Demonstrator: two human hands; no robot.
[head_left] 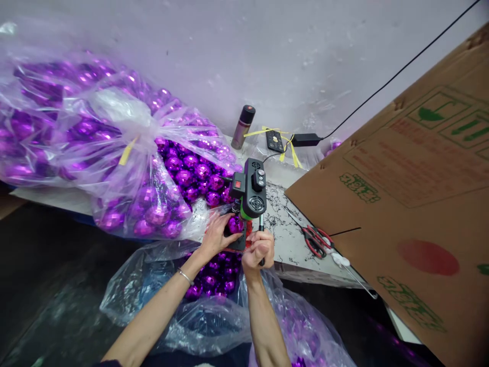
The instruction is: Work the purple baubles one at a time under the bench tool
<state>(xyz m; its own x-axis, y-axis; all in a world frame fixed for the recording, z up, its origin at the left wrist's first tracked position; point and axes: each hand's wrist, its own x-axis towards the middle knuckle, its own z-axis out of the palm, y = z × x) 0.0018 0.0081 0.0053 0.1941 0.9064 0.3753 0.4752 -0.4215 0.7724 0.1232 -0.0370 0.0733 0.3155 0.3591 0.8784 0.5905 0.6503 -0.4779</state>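
Left hand (218, 233) pinches a seemingly mirror-faceted purple ball (235, 224) (right hand (260, 250) grips a lever (261, 222)).

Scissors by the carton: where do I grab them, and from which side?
I'd grip the red handles of the scissors, coming from above and the near left. They lie flat with the handles toward the table's near edge and the blades pointing away, toward the wall. The carton rises close along their right side, so the left looks like the freer approach.
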